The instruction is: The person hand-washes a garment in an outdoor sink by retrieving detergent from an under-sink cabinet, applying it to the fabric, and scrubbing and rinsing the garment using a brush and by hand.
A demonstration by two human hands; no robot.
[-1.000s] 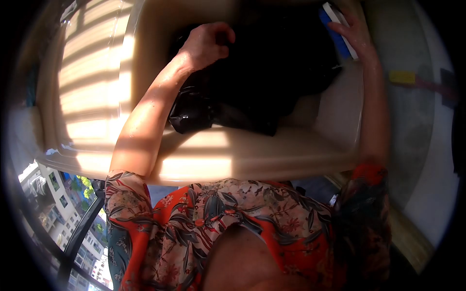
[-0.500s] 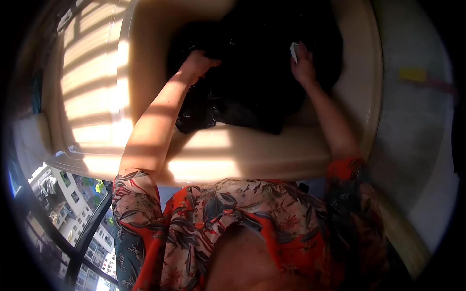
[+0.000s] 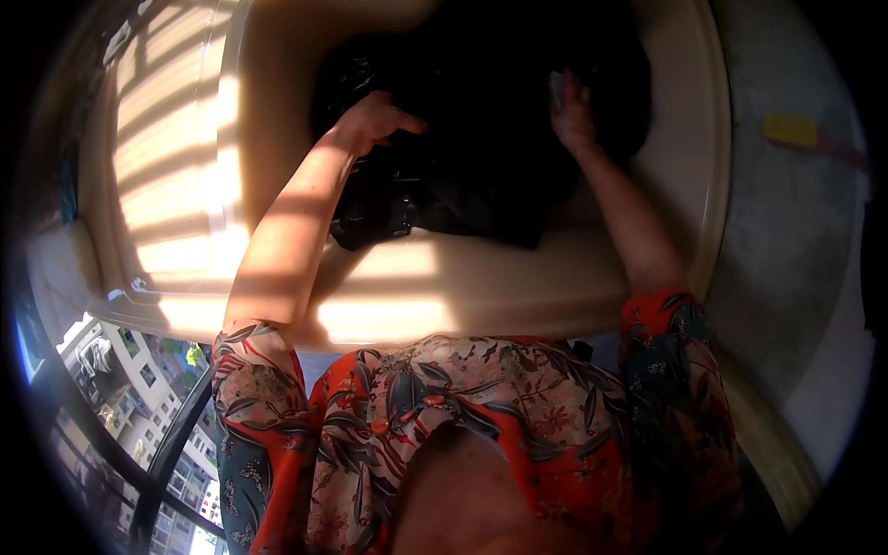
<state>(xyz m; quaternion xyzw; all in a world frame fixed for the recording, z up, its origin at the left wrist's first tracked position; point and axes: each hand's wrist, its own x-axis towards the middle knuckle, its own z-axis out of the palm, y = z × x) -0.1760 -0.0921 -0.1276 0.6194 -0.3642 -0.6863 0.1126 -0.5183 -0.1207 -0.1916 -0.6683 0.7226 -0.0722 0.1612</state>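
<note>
Dark, wet-looking cloth [image 3: 481, 139] lies bunched in a beige basin [image 3: 518, 296]. On the cloth's left part rests my left hand [image 3: 375, 120], thumb stretched out to the right and the other fingers partly lost against the black. My right hand [image 3: 573, 113] is over the cloth's right part, closed round a brush [image 3: 556, 88], of which only a pale edge shows beside the fingers.
A sunlit ribbed washboard surface [image 3: 171, 148] joins the basin on the left. Beyond the basin's right rim, a yellow-headed object [image 3: 790, 131] with a pinkish handle lies on a grey surface. Window bars [image 3: 166, 453] stand at the lower left.
My right hand has come from the basin's right rim inward onto the cloth, with the brush turned so its blue part no longer shows. My left hand has lowered onto the cloth.
</note>
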